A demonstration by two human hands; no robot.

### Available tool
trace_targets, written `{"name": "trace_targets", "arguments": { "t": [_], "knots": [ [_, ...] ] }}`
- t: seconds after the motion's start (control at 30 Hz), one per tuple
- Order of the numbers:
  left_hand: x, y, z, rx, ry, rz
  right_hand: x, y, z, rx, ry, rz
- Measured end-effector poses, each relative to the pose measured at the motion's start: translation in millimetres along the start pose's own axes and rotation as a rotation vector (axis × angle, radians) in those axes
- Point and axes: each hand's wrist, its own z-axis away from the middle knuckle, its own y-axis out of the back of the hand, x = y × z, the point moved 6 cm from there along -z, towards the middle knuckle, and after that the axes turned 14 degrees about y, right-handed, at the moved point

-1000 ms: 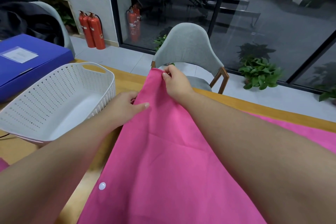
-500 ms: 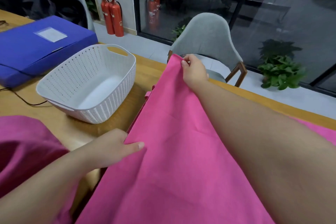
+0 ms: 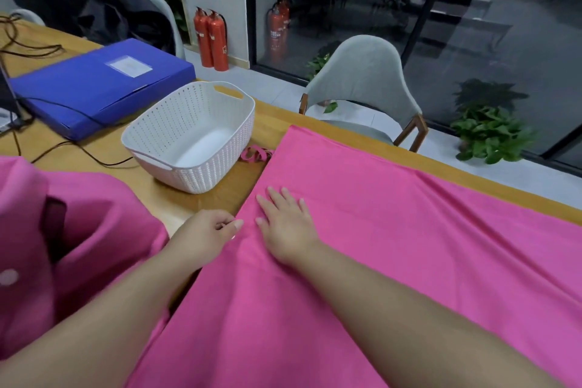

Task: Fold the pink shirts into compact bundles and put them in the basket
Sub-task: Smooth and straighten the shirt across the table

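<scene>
fingers (image 3: pixel 285 195) flat on smooth pink shirt (image 3: pixel 393 246)

Blue box (image 3: pixel 97 85) on table (image 3: pixel 104 151), grey chair (image 3: pixel 362 79) beyond

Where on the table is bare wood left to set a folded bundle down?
A bare strip lies between the white perforated plastic basket and the spread pink shirt. Another lies between the basket and the blue flat box, crossed by black cables. Near both hands, pink cloth crowds everything.
</scene>
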Motion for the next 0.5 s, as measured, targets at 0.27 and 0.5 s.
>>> {"name": "trace_targets", "arguments": {
  "t": [0.27,0.5],
  "knots": [
    [-47,-2,47,-0.222,0.109,-0.056,8,-4,-6,-0.143,0.011,0.102],
    [-67,14,97,-0.100,0.075,-0.295,-55,-2,46,-0.036,0.124,0.012]
  ]
}}
